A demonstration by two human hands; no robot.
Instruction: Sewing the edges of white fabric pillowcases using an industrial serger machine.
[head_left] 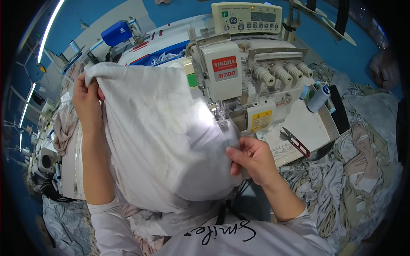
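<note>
A large piece of white fabric (149,128) spreads between my hands and drapes over the table toward my lap. My left hand (87,98) grips its upper left corner, lifted, with the fingers wrapped round the folded edge. At the right, my right hand (252,160) pinches the fabric's edge between thumb and fingers, just below the needle area of the overlock sewing machine (224,72). The fabric's right edge runs up to the machine's presser foot (220,115), where a bright lamp lights it. Whether the edge lies under the foot cannot be made out.
Thread snips (295,142) with red handles lie on the machine's right side, near a spool of blue-grey thread (318,100). A control panel (247,18) tops the machine. Heaps of grey and beige cloth (341,170) lie at the right. A blue machine (116,34) stands behind.
</note>
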